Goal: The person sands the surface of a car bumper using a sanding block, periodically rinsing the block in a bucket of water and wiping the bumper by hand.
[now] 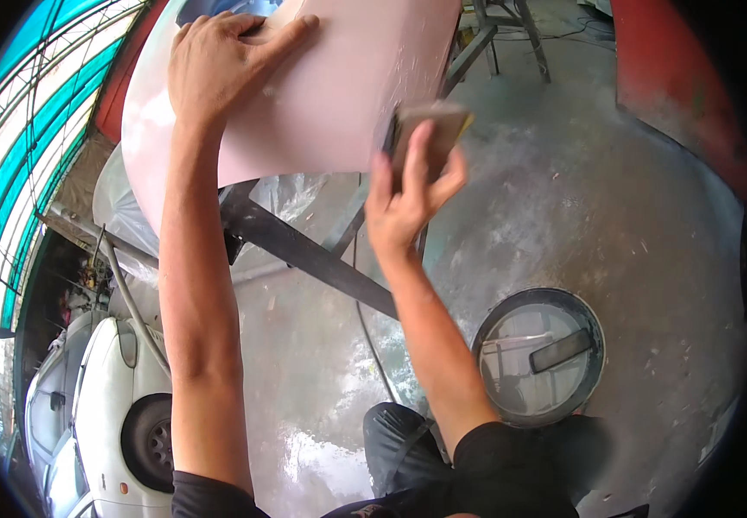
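Grubby grey floor [520, 224] down there, pinkish panel [339, 86] under the left hand [218, 69], kinda spread out; right hand [411, 198] pinching a brownish block [434, 138], dark tub [601, 345] below it.

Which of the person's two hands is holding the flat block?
The right hand, near the lower right edge of the pink panel: it grips the brownish block. The left hand holds no block; it rests on the panel's upper part.

We've got a blotchy grey floor [529, 233] here, kinda smeared with white. On it: our round, dark-rimmed tub [600, 356], a thin cable [372, 347], and a dark metal stand [315, 264] under our pink panel [330, 108].
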Demonstrator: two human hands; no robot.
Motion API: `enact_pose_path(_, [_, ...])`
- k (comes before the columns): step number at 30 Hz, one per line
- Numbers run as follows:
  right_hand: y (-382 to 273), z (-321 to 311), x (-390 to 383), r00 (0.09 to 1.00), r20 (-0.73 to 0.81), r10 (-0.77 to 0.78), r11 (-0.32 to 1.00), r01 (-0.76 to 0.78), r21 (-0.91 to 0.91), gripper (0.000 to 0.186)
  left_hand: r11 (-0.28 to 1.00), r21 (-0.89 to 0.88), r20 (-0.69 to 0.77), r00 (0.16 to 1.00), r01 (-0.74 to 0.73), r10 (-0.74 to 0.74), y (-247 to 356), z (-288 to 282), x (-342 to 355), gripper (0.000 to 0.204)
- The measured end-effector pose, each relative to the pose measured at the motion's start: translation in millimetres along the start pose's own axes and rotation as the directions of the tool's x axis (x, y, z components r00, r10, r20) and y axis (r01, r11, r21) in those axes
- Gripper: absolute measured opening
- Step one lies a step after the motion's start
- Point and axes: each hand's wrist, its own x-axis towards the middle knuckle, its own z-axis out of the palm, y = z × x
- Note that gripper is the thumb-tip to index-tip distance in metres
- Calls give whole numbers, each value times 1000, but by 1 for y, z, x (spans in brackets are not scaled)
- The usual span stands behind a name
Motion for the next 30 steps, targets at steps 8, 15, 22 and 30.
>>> enact_pose_path(8, [-1, 1, -16, 999, 42, 17, 999, -19, 35, 58, 1000, -16, 8, 1000, -2, 3, 0, -3, 0, 81])
enact_pose_path(15, [11, -7, -77, 988, 108, -110, 991, 101, 91, 63, 1000, 11, -36, 999, -21, 22, 2, -1, -2, 81])
enact_pose_path(22, [-4, -2, 2, 997, 81, 6, 1000, -7, 8, 60, 1000, 21, 34, 999, -19, 18, 12, -4, 1, 80])
enact_pose_path(30, [-7, 8, 43, 994, 104, -27, 1000, 26, 8, 63, 1000, 13, 63, 998, 11, -11, 1, -6, 0, 82])
